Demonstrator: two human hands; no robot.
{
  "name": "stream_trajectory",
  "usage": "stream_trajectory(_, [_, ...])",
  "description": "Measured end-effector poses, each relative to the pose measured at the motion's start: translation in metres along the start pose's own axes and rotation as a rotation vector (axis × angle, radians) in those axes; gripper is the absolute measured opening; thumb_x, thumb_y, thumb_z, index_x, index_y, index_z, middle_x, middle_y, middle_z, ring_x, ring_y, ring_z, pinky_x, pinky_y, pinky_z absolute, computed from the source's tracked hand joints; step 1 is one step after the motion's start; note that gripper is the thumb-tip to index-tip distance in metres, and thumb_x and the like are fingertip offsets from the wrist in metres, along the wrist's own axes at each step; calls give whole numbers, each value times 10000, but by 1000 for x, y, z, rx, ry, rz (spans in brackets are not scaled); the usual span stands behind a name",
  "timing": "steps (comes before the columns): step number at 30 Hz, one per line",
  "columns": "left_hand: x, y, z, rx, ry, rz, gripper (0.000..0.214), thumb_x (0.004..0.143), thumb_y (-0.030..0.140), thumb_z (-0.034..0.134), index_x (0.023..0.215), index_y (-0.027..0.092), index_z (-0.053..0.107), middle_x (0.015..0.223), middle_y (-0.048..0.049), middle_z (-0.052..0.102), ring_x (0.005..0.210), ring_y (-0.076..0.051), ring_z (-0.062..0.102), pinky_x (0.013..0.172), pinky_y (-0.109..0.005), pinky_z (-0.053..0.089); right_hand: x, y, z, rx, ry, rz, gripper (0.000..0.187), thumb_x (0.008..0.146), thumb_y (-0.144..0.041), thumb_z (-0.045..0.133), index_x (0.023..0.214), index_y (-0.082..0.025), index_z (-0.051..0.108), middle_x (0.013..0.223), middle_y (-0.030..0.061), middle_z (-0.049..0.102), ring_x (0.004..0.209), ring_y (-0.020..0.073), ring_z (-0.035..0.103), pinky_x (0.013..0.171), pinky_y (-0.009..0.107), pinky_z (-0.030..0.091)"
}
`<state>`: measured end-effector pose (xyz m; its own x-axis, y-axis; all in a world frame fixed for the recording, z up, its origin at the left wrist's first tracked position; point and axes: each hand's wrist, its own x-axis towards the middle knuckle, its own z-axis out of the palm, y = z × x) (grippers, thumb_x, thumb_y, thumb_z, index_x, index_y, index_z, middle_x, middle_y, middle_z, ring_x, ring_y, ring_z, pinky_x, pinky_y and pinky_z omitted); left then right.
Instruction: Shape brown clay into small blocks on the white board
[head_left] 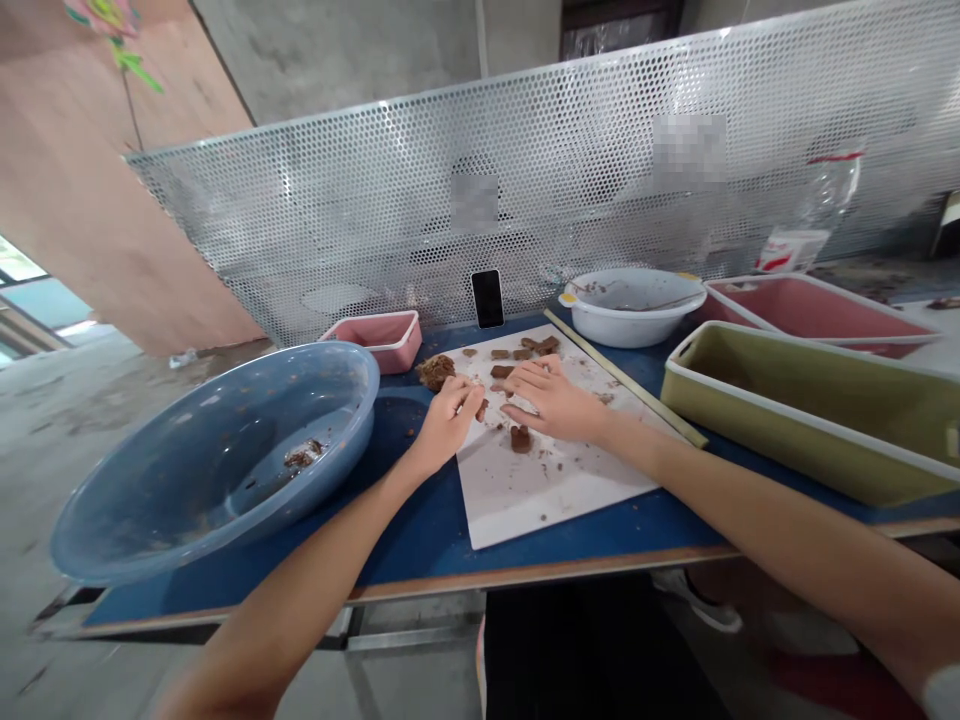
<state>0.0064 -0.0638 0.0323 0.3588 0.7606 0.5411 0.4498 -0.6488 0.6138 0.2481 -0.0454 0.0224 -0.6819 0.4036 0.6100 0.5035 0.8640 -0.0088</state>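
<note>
My left hand (448, 420) is over the left edge of a white board (540, 495), thumb and fingers pinched together around a small brown piece (482, 409) that mostly hides beneath them. My right hand (551, 402) is stretched over the board, fingers apart, with nothing visibly gripped. Just below it sits a dark brown chunk (520, 439). Past its fingertips lie several brown pieces, among them a flat strip (501, 371) and a lump (550, 345). A rough, fibrous brown clump (436, 372) rests beyond my left hand. Crumbs are scattered over the board.
A big blue basin (217, 450) with brown scraps stands left. A pink tub (390, 342), propped phone (488, 299) and white basin (634, 308) line the back. A pale stick (630, 383), green trough (810, 410) and pink trough (817, 310) are right. A perforated metal screen (360, 190) rises behind.
</note>
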Motion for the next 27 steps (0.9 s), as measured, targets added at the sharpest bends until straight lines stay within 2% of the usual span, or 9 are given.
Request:
stream_trajectory(3, [-1,1,5,-103,-29,30,583,1049,697,572,794,193,717,947,-76,663,936,-224,616,966,-387,495,1,-7,4,37,21,14,369,1155,-512,493,1258,-202,664,1146,118,743,1136,298,651,1013,463,437])
stream_trajectory(6, [-2,0,9,-241,-49,-34,523,978,696,700,883,187,772,990,-83,696,942,-222,647,914,-364,523,1,-12,7,48,82,79,323,1141,-497,549,1218,-208,672,1142,105,765,1084,278,671,1011,458,415])
stream_trajectory(12, [-4,-1,8,-352,-92,-139,549,969,702,708,863,178,831,936,-78,720,922,-226,658,885,-351,525,0,-11,7,42,166,51,236,1145,-431,572,1152,-243,715,1112,69,775,1046,239,684,1002,439,414])
stream_trajectory(27, [-5,-3,6,-307,-51,-116,539,952,707,727,841,191,837,900,-58,701,860,-205,635,834,-332,517,0,-11,4,-29,164,-39,262,1164,-356,516,1166,-255,758,1042,69,746,999,253,636,918,442,478])
